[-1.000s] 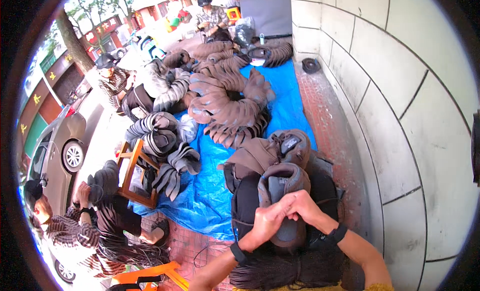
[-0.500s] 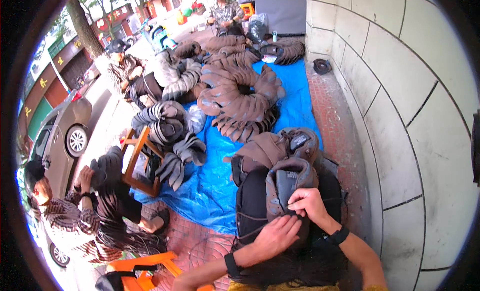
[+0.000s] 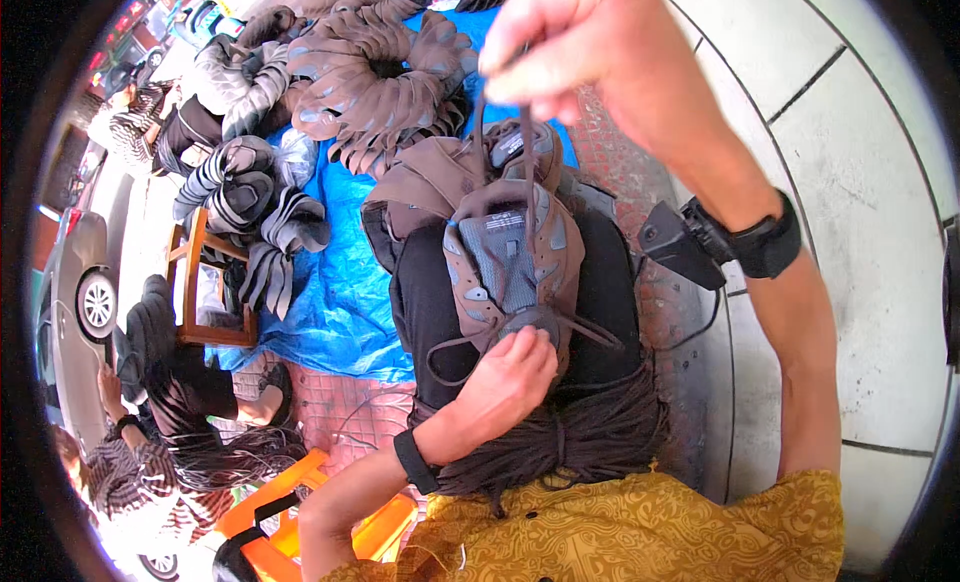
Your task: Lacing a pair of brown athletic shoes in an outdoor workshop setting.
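On my lap lies a brown shoe upper (image 3: 560, 252) with a blue-grey tongue (image 3: 508, 257) and a row of lace holes along its sides. My right hand (image 3: 590, 67) is lifted high above it, fingers pinched on a dark shoelace (image 3: 530, 162) that runs taut down to the upper. With bent fingers, my left hand (image 3: 500, 377) grips the near end of the upper; loose lace loops stick out on both sides of it. A thick bundle of dark laces (image 3: 590, 437) rests across my lap, close to my waist. More brown uppers (image 3: 425, 182) lie just beyond my knees.
Ring-shaped stacks of brown uppers (image 3: 350, 72) and grey ones (image 3: 240, 182) sit on a blue tarp (image 3: 350, 312). At left are a wooden stool (image 3: 215, 334), an orange stool (image 3: 270, 557) and seated people. A tiled wall (image 3: 880, 312) stands on my right.
My right hand has risen far from the upper, drawing the shoelace up. My left hand has shifted to the upper's near end. The whole view has tilted down and turned right.
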A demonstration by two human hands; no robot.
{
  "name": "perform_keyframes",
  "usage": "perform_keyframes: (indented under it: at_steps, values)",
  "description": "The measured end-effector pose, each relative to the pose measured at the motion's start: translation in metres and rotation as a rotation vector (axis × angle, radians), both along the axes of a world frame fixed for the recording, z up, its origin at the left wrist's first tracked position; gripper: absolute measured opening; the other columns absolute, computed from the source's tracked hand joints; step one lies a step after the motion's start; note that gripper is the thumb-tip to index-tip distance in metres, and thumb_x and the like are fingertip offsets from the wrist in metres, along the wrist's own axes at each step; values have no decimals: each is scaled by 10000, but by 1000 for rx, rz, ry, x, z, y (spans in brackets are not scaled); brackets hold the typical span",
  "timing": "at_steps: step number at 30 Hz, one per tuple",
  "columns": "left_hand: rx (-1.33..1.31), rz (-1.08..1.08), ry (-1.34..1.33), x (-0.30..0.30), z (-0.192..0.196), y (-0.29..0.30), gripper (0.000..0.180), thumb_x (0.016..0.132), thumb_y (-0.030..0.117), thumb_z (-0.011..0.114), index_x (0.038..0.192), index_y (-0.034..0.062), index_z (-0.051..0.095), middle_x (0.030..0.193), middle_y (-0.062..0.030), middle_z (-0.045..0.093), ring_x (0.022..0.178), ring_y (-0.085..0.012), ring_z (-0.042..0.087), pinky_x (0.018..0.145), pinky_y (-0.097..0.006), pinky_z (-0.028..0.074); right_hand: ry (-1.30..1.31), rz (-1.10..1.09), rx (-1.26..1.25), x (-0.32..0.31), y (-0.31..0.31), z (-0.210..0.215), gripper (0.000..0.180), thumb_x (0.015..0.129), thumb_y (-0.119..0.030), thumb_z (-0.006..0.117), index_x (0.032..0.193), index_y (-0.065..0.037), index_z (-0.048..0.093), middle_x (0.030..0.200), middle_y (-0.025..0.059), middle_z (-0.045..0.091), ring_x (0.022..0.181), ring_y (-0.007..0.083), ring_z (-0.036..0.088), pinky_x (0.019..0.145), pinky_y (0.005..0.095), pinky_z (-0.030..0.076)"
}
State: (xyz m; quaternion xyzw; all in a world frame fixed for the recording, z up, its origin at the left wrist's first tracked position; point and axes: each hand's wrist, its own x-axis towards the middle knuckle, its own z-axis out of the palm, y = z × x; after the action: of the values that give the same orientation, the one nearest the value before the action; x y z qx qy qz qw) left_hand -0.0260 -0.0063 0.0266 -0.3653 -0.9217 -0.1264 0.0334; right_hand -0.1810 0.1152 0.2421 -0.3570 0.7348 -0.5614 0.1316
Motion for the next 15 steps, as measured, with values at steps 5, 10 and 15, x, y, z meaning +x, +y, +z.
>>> perform_keyframes:
  at_steps: [5,10,15]
  values:
    - [-11,-30,137,6,4,3,360,702,151,498,1000,-51,497,1114,-192,486,1085,-308,439,899,-378,375,-19,-20,-167,-5,0,-19,75,633,28,646,706,39,632,733,107,640,667,108,590,613,197,449]
    - [-14,-8,154,9,1,2,410,709,152,459,1065,-51,465,1124,-191,480,1092,-312,434,903,-374,369,-486,-186,-550,11,-21,-19,53,694,23,611,650,25,581,643,116,609,546,118,560,513,208,429]
    - [-37,-32,155,8,2,0,440,714,148,458,1109,-45,443,1127,-190,472,1085,-317,434,899,-374,369,-632,345,-599,15,-27,-77,102,779,-91,555,784,10,563,787,163,617,671,226,607,573,279,463]
